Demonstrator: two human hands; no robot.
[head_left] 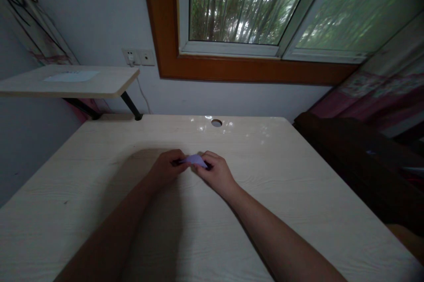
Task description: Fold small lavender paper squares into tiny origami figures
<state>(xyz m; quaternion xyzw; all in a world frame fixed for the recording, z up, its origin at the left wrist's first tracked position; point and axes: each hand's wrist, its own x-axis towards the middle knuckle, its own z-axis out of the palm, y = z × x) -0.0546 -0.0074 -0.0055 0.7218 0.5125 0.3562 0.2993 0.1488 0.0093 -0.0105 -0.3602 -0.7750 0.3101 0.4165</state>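
A small piece of purple paper (196, 159), seemingly folded, is held between my two hands above the middle of the desk (265, 229). My left hand (168, 165) pinches its left end with thumb and fingers. At the other end, my right hand (217, 171) is closed around the paper's right side, thumb toward me. Both sets of fingers hide the paper's ends, so its full shape does not show.
A raised shelf (115, 85) on black legs stands at the desk's back left, a white sheet (72, 76) lying on it. Near the back edge is a round cable hole (216, 123). Behind are a wall socket (131, 57) and a wood-framed window (232, 67). Dark furniture (347, 162) stands right.
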